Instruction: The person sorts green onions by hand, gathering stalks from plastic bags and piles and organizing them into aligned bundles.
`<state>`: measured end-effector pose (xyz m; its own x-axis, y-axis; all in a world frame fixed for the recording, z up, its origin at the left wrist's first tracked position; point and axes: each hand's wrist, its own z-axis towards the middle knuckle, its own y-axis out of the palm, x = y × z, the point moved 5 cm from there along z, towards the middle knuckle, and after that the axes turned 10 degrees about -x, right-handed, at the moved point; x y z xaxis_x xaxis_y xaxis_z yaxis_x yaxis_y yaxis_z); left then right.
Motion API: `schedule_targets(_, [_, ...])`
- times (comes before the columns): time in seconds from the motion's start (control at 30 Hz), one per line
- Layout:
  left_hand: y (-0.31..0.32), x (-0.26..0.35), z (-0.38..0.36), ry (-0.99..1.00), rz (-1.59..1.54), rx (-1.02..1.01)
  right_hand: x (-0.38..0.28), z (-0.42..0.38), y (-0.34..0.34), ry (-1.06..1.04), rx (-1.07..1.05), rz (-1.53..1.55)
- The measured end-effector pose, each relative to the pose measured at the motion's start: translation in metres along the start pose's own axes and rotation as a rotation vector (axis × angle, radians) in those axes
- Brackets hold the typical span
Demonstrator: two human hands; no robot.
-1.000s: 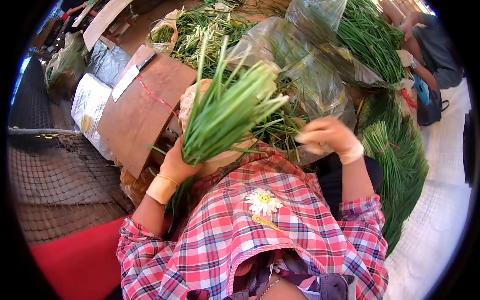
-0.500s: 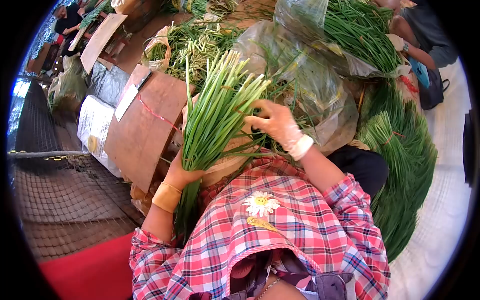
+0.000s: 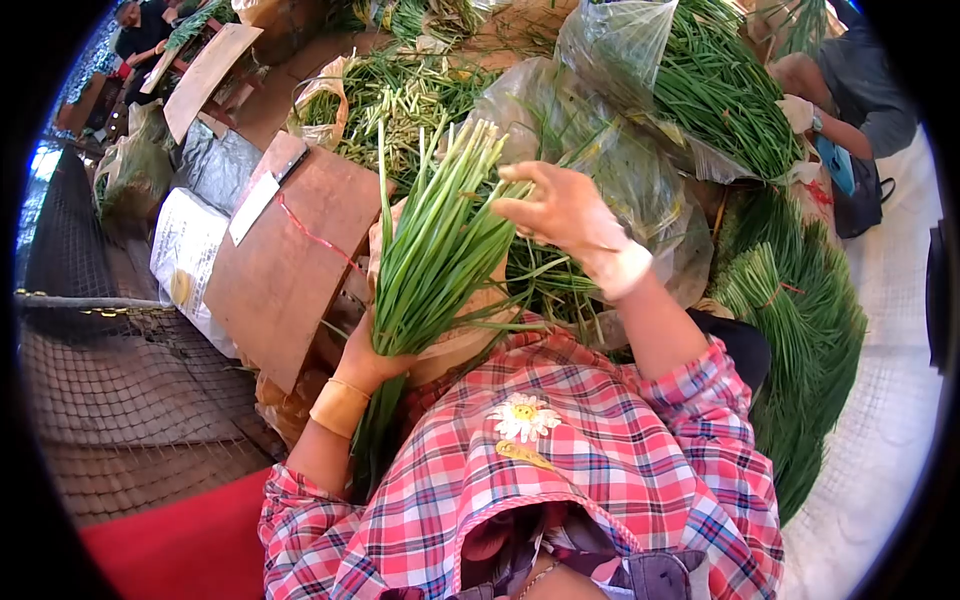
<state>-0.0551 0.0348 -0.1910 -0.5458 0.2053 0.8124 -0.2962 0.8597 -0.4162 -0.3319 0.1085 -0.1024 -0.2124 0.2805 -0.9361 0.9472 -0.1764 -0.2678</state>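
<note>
My left hand (image 3: 372, 362) is wrapped round the lower part of a bunch of long green stalks (image 3: 440, 230), whose pale ends fan out at the top. At the right edge of the bunch, near the pale ends, is my gloved right hand (image 3: 565, 205), its thumb and index finger stretched toward the stalks with a gap between them. Nothing can be made out between those fingers. Behind the bunch lies a heap of cut stalks (image 3: 400, 110).
A knife (image 3: 258, 205) lies on a brown board (image 3: 290, 260) at left. Clear plastic (image 3: 640, 190) and more green bundles (image 3: 725, 85) are behind. Tied greens (image 3: 800, 320) lie at right. A co-worker's gloved hand (image 3: 797, 113) is at upper right, another person (image 3: 140, 35) at upper left.
My right hand has moved slightly up and right, its fingers now near the pale ends. The top of the bunch has shifted a little left. The co-worker at right now has greens raised near the top edge.
</note>
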Motion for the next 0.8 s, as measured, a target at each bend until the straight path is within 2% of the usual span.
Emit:
schedule_targets(0.07, [0.0, 0.012, -0.003, -0.049, -0.172, 0.021, 0.015, 0.026, 0.014, 0.121, -0.124, -0.078])
schedule_targets(0.1, [0.0, 0.009, -0.003, -0.048, -0.169, 0.022, 0.017, 0.029, 0.027, 0.045, -0.174, 0.111])
schedule_targets(0.13, [-0.001, 0.003, -0.001, -0.008, -0.102, 0.023, 0.014, 0.024, 0.04, -0.056, -0.234, 0.15])
schedule_targets(0.2, [-0.003, 0.004, 0.0, 0.023, -0.04, 0.024, -0.019, -0.009, 0.055, -0.333, -0.564, -0.004])
schedule_targets(0.27, [-0.004, 0.02, 0.001, 0.113, 0.076, -0.021, -0.039, -0.048, 0.043, -0.055, -0.806, 0.039])
schedule_targets(0.3, [-0.004, 0.016, 0.001, 0.111, 0.07, -0.024, -0.014, -0.052, 0.023, 0.046, -0.83, 0.262])
schedule_targets(0.33, [-0.004, 0.006, -0.001, 0.057, -0.127, -0.035, 0.022, -0.056, 0.008, 0.15, -0.842, 0.488])
schedule_targets(0.37, [-0.003, -0.003, -0.003, 0.007, -0.324, -0.046, 0.08, -0.049, 0.0, 0.272, -0.626, -0.287])
schedule_targets(0.4, [-0.005, -0.007, -0.003, 0.018, -0.321, -0.049, 0.119, -0.04, -0.015, 0.365, -0.333, -1.046])
schedule_targets(0.47, [-0.002, -0.011, -0.001, 0.075, -0.467, -0.114, 0.145, -0.05, -0.022, 0.366, -0.244, -0.539])
schedule_targets(0.5, [-0.001, -0.002, -0.006, 0.036, -0.638, -0.157, 0.15, -0.053, -0.011, 0.251, -0.227, 0.0])
schedule_targets(0.53, [0.002, 0.002, -0.014, 0.015, -0.64, -0.166, 0.154, -0.053, 0.003, 0.266, -0.232, 0.015])
schedule_targets(0.57, [0.003, 0.007, -0.013, -0.002, -0.627, -0.162, 0.148, -0.042, 0.021, 0.201, -0.351, 0.166])
schedule_targets(0.6, [0.003, 0.012, -0.01, -0.015, -0.612, -0.155, 0.139, -0.03, 0.038, 0.128, -0.468, 0.314])
schedule_targets(0.67, [0.004, 0.026, -0.008, 0.019, -0.565, -0.129, 0.118, -0.013, 0.065, -0.081, -0.555, 0.584])
schedule_targets(0.73, [0.016, 0.04, -0.011, -0.206, -0.625, -0.222, 0.09, -0.017, 0.073, -0.094, -0.528, 0.711])
schedule_targets(0.77, [0.016, 0.046, -0.006, 0.042, -0.411, -0.105, 0.084, -0.015, 0.074, -0.222, -0.501, 0.706])
schedule_targets(0.8, [0.019, 0.062, -0.004, 0.05, -0.414, -0.097, 0.076, -0.015, 0.07, -0.347, -0.472, 0.694])
